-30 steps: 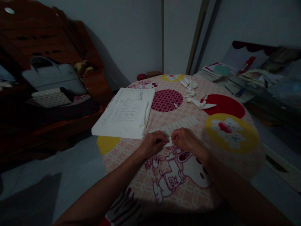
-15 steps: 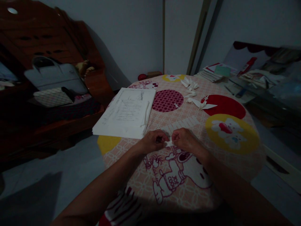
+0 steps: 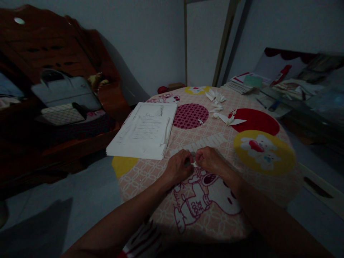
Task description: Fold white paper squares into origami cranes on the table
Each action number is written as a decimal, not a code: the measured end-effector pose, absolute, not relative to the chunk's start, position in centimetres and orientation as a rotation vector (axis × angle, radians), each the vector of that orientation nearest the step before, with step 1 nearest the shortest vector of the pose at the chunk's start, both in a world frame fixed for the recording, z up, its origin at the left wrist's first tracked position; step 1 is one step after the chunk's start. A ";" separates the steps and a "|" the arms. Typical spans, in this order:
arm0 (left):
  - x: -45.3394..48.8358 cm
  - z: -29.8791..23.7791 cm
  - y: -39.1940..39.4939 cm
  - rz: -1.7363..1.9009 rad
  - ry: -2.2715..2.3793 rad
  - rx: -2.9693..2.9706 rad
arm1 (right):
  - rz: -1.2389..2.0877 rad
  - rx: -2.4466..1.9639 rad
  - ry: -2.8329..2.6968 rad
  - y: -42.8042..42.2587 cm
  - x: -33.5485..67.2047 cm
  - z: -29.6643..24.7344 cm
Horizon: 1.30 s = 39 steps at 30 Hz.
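Observation:
Both my hands rest on a round table (image 3: 150,172) covered with a pink cartoon-print cloth. My left hand (image 3: 179,166) and my right hand (image 3: 210,160) are closed and almost touching, pinching a small white folded piece of paper (image 3: 193,164) between their fingertips. Most of that paper is hidden by my fingers. A thick stack of white sheets (image 3: 143,129) lies just beyond my left hand. Several folded white paper pieces (image 3: 219,104) lie farther back on the cloth.
A dark wooden bench (image 3: 80,139) at the left carries a grey bag (image 3: 64,91) and a checked pouch (image 3: 61,114). Books and papers (image 3: 247,81) pile up on a low surface at the back right. Grey floor surrounds the table.
My left hand has closed in toward the right one, so less of the small paper shows between them. The view has shifted slightly.

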<state>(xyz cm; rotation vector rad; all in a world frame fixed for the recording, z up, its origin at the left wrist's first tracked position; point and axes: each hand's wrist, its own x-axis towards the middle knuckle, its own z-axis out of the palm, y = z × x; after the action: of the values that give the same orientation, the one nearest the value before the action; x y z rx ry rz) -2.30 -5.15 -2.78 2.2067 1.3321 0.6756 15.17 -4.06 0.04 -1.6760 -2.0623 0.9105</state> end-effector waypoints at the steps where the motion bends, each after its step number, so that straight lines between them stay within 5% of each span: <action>1: -2.4 -2.7 -5.1 0.674 1.322 2.185 | 0.915 -1.680 -2.060 -4.1 15.1 0.1; 20: -5.8 -2.3 -3.2 0.643 0.828 1.803 | 0.951 -1.698 -2.046 -4.4 14.9 1.0; 25: -5.0 -1.5 -2.8 0.667 1.068 2.039 | 0.941 -1.685 -2.038 -4.6 15.0 0.7; 35: -1.3 -0.7 -2.6 0.309 1.350 2.276 | 0.192 -1.584 -2.380 -6.0 16.4 0.1; 39: -1.2 -0.1 -2.2 0.345 1.287 2.189 | 0.227 -1.479 -2.419 -5.6 16.7 0.2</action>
<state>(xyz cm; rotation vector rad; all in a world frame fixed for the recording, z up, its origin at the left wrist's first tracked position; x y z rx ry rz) -1.20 -2.21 -0.12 2.1891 1.2870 0.3451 16.69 -5.57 0.24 -1.4793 -2.4188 0.2271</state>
